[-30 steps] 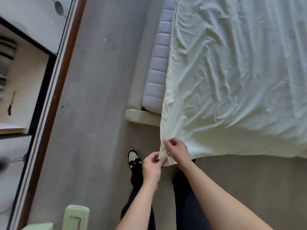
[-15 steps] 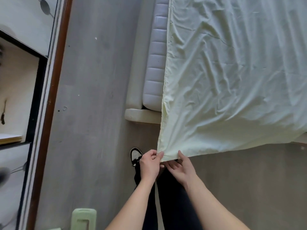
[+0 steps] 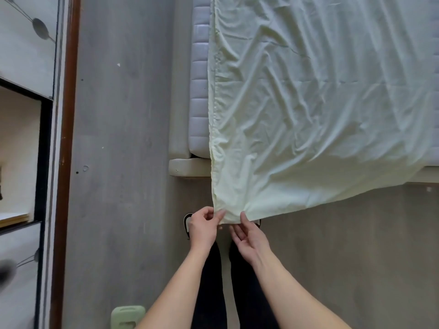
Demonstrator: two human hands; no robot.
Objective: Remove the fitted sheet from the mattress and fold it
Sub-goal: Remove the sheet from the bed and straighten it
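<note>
With only the left hand (image 3: 203, 227) pinching the pale green cotton fitted sheet (image 3: 308, 115) corner, right hand (image 3: 249, 238) fingers apart beneath, it could slip free.

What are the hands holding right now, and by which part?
The left hand pinches the sheet at its near hanging corner; the right hand touches the edge beside it with straight fingers.

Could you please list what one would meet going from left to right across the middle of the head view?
Cabinet → brown door frame → grey floor → bed frame → quilted mattress side → pale fitted sheet.
</note>
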